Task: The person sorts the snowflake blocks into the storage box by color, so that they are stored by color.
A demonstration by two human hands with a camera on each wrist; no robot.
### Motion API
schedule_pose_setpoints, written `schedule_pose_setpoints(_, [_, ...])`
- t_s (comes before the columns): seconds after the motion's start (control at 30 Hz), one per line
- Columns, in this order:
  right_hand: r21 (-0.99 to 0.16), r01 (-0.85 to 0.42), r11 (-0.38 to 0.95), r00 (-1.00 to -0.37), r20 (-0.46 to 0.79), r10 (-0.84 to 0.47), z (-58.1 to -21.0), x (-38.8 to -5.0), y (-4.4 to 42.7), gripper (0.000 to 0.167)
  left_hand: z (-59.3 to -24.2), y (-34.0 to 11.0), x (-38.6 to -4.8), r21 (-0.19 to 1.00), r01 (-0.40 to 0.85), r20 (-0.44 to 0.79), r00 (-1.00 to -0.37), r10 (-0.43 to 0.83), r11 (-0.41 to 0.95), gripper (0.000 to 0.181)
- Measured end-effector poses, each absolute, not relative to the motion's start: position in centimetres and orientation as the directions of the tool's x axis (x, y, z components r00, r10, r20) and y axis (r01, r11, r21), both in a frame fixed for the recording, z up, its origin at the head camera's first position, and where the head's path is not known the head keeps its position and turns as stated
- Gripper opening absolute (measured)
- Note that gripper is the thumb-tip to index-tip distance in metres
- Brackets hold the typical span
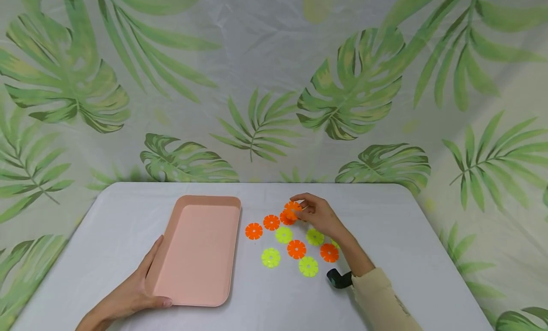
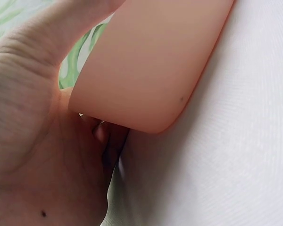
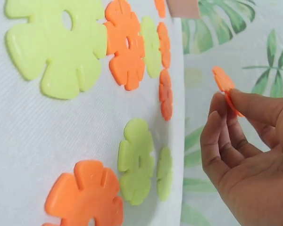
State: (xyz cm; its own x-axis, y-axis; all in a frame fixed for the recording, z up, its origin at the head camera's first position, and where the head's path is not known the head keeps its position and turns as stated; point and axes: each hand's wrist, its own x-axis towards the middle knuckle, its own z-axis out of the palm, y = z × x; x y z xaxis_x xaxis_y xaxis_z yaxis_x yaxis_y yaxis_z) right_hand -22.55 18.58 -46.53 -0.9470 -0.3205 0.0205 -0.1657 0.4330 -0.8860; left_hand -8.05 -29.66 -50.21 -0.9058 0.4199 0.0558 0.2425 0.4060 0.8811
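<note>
In the head view, a pink rectangular tray (image 1: 197, 250) lies on the left half of the table. My left hand (image 1: 132, 293) holds it by the near left corner, thumb at the near edge and fingers along the left side. The tray's rounded corner (image 2: 146, 94) shows close to the palm in the left wrist view. Between thumb and fingertips, my right hand (image 1: 318, 217) pinches an orange notched plastic disc (image 1: 293, 210), raised off the table (image 3: 221, 80). Below and around this hand lie flat orange discs (image 1: 296, 249) and yellow-green discs (image 1: 308, 266), flower-shaped with a centre hole.
White cloth covers the table (image 1: 274, 302), its far edge meeting a leaf-patterned curtain (image 1: 257, 83). A dark curved device (image 1: 339, 278) sits by the right sleeve (image 1: 381, 297). The loose discs spread from beside the tray to under the right forearm.
</note>
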Motion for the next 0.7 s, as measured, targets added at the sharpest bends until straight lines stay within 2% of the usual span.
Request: schedule_pose_setpoints(0.7, [-0.872, -0.196, 0.448, -0.92, 0.006, -0.391, -45.6, -23.2, 14.5, 0.033, -50.4, -29.7, -8.0, 0.869, 0.254, 0.07, -0.912, 0.404, 0.424, 0.137])
